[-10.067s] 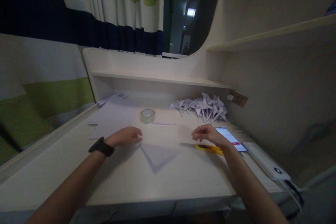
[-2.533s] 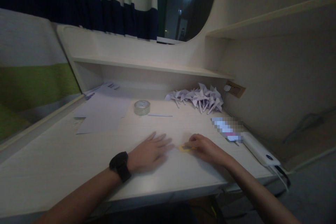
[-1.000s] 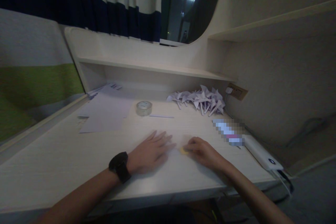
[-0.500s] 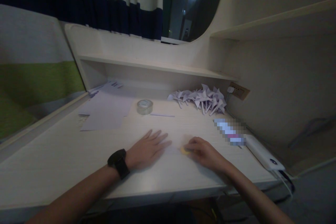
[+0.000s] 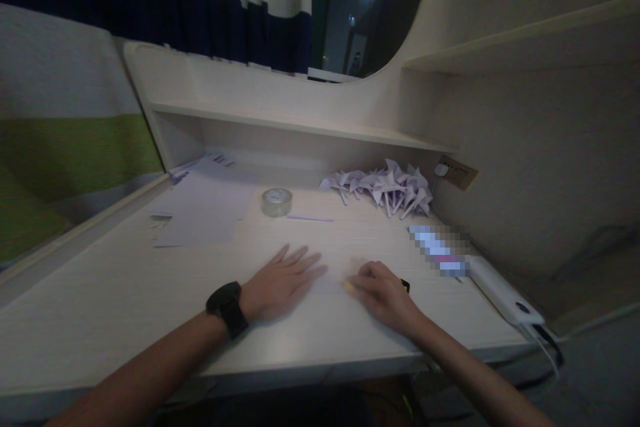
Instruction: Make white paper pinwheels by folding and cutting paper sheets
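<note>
The left hand (image 5: 280,281) lies flat with its fingers spread, palm down on a pale sheet of paper (image 5: 327,280) near the front of the surface (image 5: 125,307); a black watch (image 5: 227,307) sits on that wrist. The right hand (image 5: 383,290) is curled just beside it, its fingers closed around a small yellow tool (image 5: 351,287) whose tip meets the paper's edge and whose dark end (image 5: 404,285) shows behind the knuckles; whether this is a cutter or scissors cannot be told in the dim light. The step in hand looks like pinning the sheet flat while the tool works along its right edge, either creasing or cutting. The next move would call for steady downward pressure from the left palm so the sheet does not slip, and a straight, controlled pull of the tool. Further back lie a roll of clear tape (image 5: 277,201), a stack of loose sheets (image 5: 203,213), a heap of folded paper shapes (image 5: 385,188), and to the right a phone (image 5: 439,250) and a white power bank (image 5: 505,292).
</note>
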Tool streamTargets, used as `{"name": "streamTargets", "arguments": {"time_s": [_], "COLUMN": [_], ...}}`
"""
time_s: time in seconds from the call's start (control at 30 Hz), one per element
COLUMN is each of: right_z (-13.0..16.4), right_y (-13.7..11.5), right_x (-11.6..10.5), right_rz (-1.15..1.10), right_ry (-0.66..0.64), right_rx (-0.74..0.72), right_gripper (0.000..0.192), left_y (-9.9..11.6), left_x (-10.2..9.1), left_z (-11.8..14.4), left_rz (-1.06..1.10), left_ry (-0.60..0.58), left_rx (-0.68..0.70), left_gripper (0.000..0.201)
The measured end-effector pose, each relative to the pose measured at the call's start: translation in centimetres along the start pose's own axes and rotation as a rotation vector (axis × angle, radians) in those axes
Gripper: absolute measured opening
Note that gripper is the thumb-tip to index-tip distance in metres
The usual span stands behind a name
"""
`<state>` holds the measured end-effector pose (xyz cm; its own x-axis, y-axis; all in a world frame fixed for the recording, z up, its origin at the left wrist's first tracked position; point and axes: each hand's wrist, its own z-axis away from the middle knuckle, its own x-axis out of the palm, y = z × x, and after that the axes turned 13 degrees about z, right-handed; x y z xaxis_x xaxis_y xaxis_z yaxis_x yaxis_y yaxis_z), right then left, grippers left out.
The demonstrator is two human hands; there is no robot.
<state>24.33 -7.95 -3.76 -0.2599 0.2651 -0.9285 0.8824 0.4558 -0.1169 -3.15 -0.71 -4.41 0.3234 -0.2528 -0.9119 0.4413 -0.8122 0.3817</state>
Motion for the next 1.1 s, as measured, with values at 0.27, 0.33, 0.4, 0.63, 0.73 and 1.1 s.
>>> {"name": "streamTargets", "arguments": {"time_s": [0.27,0.33,0.4,0.63,0.73,1.1], "right_z": [-0.1,-0.3,-0.5,-1.6,-1.7,-1.9], "right_y": [0.4,0.6,0.8,1.7,1.6,1.5], "right_x": [-0.1,-0.2,-0.1,0.1,0.0,-0.1], "right_rz": [-0.033,-0.048,-0.064,-0.103,-0.110,-0.121], "right_ry": [-0.010,-0.012,-0.013,-0.055,-0.047,-0.048], "right_rx": [-0.051,-0.055,-0.055,-0.091,-0.094,-0.100], "right_gripper": [0.025,0.024,0.024,0.021,0.021,0.020], "left_y": [-0.1,-0.1,-0.1,-0.2,-0.4,-0.3], "left_x": [0.2,0.2,0.1,0.2,0.3,0.1], "left_z": [0.1,0.1,0.1,0.1,0.1,0.0], "left_rz": [-0.017,-0.008,0.002,0.019,0.020,0.016], "left_ry": [0.010,0.012,0.012,0.013,0.017,-0.009], "left_rx": [0.016,0.017,0.015,0.019,0.016,0.009], "left_gripper": [0.046,0.045,0.045,0.045,0.045,0.045]}}
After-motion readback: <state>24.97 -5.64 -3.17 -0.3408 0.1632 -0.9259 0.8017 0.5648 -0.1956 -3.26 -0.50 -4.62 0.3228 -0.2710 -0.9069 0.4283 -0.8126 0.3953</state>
